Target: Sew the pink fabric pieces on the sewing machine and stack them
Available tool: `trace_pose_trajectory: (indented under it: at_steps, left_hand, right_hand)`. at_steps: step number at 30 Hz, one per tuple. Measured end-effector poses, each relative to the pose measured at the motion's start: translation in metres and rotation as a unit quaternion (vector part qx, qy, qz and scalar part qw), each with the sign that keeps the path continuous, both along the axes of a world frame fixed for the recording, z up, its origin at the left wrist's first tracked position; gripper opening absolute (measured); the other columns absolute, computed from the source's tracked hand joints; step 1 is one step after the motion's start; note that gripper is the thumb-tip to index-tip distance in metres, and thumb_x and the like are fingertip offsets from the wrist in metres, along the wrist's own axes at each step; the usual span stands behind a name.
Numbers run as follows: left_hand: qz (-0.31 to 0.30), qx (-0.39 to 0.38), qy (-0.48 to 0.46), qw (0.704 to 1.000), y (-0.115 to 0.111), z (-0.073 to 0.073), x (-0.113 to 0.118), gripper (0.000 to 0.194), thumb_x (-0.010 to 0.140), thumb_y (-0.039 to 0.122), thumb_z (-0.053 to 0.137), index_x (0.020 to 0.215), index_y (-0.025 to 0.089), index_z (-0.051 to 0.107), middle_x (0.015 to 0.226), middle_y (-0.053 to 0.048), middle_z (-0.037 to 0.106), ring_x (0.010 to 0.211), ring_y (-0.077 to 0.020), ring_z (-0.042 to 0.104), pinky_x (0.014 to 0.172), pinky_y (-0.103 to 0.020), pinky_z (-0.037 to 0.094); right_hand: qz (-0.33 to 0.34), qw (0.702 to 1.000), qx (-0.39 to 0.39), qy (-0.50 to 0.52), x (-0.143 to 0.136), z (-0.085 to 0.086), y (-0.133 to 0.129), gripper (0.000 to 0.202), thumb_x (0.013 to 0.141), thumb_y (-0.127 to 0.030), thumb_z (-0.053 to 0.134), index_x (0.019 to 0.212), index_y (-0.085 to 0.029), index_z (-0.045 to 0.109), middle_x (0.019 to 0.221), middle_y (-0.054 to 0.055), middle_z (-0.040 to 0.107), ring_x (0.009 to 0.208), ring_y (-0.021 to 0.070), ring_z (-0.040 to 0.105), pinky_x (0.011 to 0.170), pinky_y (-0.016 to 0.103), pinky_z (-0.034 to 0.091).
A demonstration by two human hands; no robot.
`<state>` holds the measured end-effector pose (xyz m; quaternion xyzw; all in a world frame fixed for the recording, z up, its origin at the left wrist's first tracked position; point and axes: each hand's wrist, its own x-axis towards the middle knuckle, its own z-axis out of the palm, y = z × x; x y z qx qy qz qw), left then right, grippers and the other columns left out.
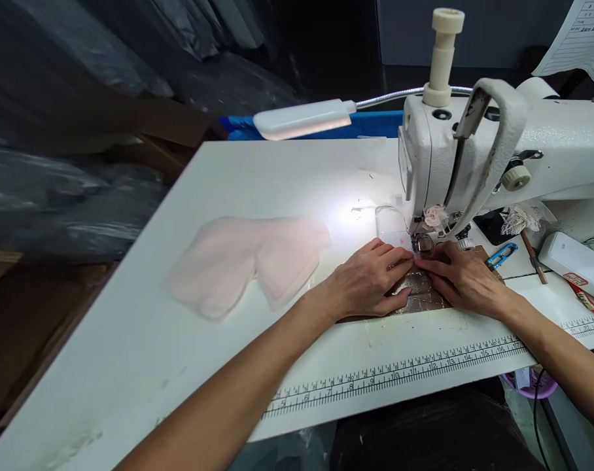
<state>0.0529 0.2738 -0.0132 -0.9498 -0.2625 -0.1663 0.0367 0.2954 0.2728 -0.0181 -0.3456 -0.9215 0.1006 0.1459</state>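
A white sewing machine (478,150) stands at the right of the white table. Just left of its presser foot (421,243), my left hand (375,278) rests with thumb and fingers bent, the fingertips near the needle area. My right hand (456,275) lies just right of the foot, its fingers bent inward. Thin material, too small to make out, lies between the fingertips of both hands. Below them, a shiny brownish sheet (422,294) covers the table. Pale pink fabric pieces (258,258) lie flat to the left of my left hand.
A lamp (304,120) on a bendy neck lights the table. Right of the machine foot are a blue cutter (502,256), a white box-like device (576,265) and red-handled tool (591,304). A printed ruler (400,383) runs along the front edge.
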Motion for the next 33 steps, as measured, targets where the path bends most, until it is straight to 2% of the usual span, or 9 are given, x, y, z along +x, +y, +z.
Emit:
trace_pose_trajectory:
  at_steps: [4, 9, 18, 22, 25, 28, 31, 33]
  left_hand:
    - [0.013, -0.016, 0.006, 1.000, 0.003, -0.001, -0.001, 0.035, 0.093, 0.035, 0.050, 0.116, 0.013, 0.064, 0.119, -0.014, 0.067, 0.095, -0.0249, 0.065, 0.084, -0.040, 0.048]
    - [0.022, -0.013, 0.005, 1.000, 0.006, 0.000, -0.002, 0.040, 0.094, 0.040, 0.052, 0.120, 0.012, 0.063, 0.121, -0.014, 0.067, 0.095, -0.0244, 0.064, 0.086, -0.040, 0.047]
    - [0.030, -0.010, 0.019, 0.999, 0.010, -0.001, -0.002, 0.044, 0.094, 0.042, 0.051, 0.122, 0.009, 0.062, 0.120, -0.017, 0.065, 0.095, -0.0278, 0.063, 0.083, -0.043, 0.046]
    - [0.047, -0.005, 0.038, 0.998, 0.010, 0.000, -0.001, 0.045, 0.093, 0.043, 0.051, 0.123, 0.012, 0.061, 0.121, -0.016, 0.064, 0.097, -0.0275, 0.062, 0.084, -0.042, 0.045]
    - [0.052, 0.001, 0.041, 0.998, 0.011, 0.000, -0.001, 0.047, 0.094, 0.046, 0.050, 0.124, 0.012, 0.060, 0.118, -0.015, 0.064, 0.095, -0.0270, 0.062, 0.083, -0.042, 0.044]
    - [0.057, 0.006, 0.040, 0.998, 0.012, -0.001, 0.000, 0.049, 0.094, 0.048, 0.049, 0.125, 0.012, 0.059, 0.114, -0.014, 0.064, 0.091, -0.0261, 0.061, 0.081, -0.041, 0.043]
    - [0.062, 0.013, 0.038, 0.997, 0.012, -0.001, 0.000, 0.050, 0.094, 0.049, 0.048, 0.125, 0.011, 0.059, 0.107, -0.014, 0.064, 0.087, -0.0253, 0.059, 0.079, -0.040, 0.043]
    - [0.062, 0.020, 0.038, 0.997, 0.013, -0.002, 0.000, 0.050, 0.094, 0.050, 0.048, 0.124, 0.011, 0.059, 0.105, -0.014, 0.063, 0.086, -0.0251, 0.059, 0.079, -0.040, 0.042]
  right_hand:
    - [-0.016, 1.000, 0.007, 0.000, -0.003, 0.001, 0.000, 0.038, 0.103, -0.029, 0.040, 0.130, -0.021, 0.065, 0.110, 0.014, 0.059, 0.092, 0.0235, 0.059, 0.080, 0.042, 0.055]
    - [-0.021, 1.000, 0.013, -0.004, -0.005, 0.000, 0.001, 0.040, 0.104, -0.029, 0.037, 0.132, -0.017, 0.064, 0.110, 0.017, 0.058, 0.087, 0.0234, 0.058, 0.077, 0.043, 0.055]
    - [-0.021, 0.999, -0.028, 0.021, -0.001, 0.002, 0.000, 0.039, 0.102, -0.027, 0.041, 0.135, -0.019, 0.062, 0.114, 0.015, 0.058, 0.094, 0.0234, 0.061, 0.084, 0.043, 0.057]
    - [-0.030, 0.996, -0.070, 0.053, 0.004, 0.007, 0.002, 0.039, 0.102, -0.029, 0.041, 0.130, -0.017, 0.065, 0.109, 0.015, 0.060, 0.084, 0.0206, 0.063, 0.079, 0.038, 0.057]
    - [-0.046, 0.990, -0.111, 0.074, 0.008, 0.016, 0.006, 0.036, 0.103, -0.031, 0.041, 0.122, -0.017, 0.067, 0.103, 0.012, 0.064, 0.082, 0.0196, 0.064, 0.077, 0.035, 0.056]
    - [-0.048, 0.984, -0.137, 0.101, 0.010, 0.020, 0.014, 0.032, 0.102, -0.034, 0.041, 0.103, -0.017, 0.068, 0.097, 0.010, 0.067, 0.085, 0.0202, 0.064, 0.077, 0.033, 0.056]
    - [-0.102, 0.978, -0.144, 0.108, 0.009, 0.015, 0.025, 0.036, 0.103, -0.038, 0.038, 0.088, -0.018, 0.063, 0.082, 0.008, 0.066, 0.075, 0.0197, 0.062, 0.071, 0.033, 0.055]
    - [-0.130, 0.976, -0.131, 0.115, 0.008, 0.010, 0.030, 0.039, 0.104, -0.039, 0.034, 0.087, -0.017, 0.062, 0.075, 0.007, 0.064, 0.072, 0.0205, 0.061, 0.070, 0.035, 0.055]
